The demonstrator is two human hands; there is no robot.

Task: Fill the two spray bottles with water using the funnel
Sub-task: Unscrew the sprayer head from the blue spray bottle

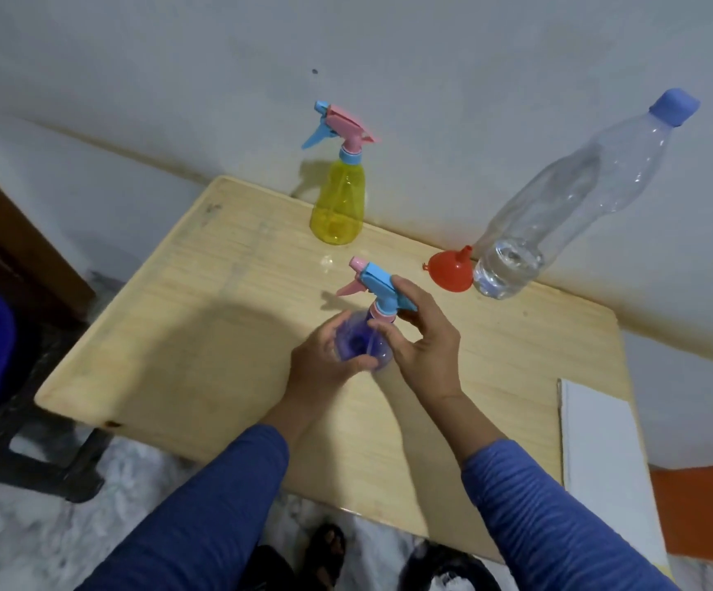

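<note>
only the head view here, so: i've got the purple spray bottle point(361, 341) standing mid-table, long axis pretty much upright with the nozzle pointing off to about 10 o'clock. my left hand point(325, 360) is wrapped around the body, fingers curled on it, and my right hand point(425, 339) has its fingers curled round the blue trigger head point(382, 292) at the collar, looks to me like i'm about to twist it off. that's the bit everything turns on, the head sits straight above the body, so the right does the turning while the left holds. the yellow spray bottle point(337, 206) is off at 12 o'clock by the wall, top on. the red funnel point(450, 268) lies mouth-down at about 2 o'clock, just beside the clear water bottle point(559, 206), capped, only a little water in it. right hand's nearer both on the wooden table point(175, 334).
</note>
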